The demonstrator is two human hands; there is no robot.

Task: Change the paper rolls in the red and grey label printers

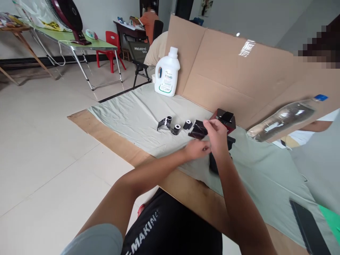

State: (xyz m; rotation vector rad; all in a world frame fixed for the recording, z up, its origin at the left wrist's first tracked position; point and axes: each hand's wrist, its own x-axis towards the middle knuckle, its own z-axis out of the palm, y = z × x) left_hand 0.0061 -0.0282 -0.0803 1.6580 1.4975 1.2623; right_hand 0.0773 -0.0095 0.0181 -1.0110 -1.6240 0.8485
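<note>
My right hand point(217, 136) is raised over the cloth, thumb and fingers pinched together. Close by its fingertips is a glossy black strip point(199, 128); whether the fingers grip it I cannot tell. Just below and to the left, my left hand point(198, 149) is closed in a fist, its contents hidden. A dark red box point(230, 122) with black flaps stands behind the right hand. Partly covered by the right wrist is a black object point(213, 163). Left of the hands lie a small black roll with a white core point(187, 124) and a partly unwound black strip point(167, 122).
A white detergent bottle point(167, 76) stands against an upright cardboard sheet point(233, 67). At right are a plastic bottle with a blue cap point(287, 118) and a black phone point(308, 226) on the grey-green cloth point(265, 180). Another person point(151, 24) sits far back; a second is behind the cardboard.
</note>
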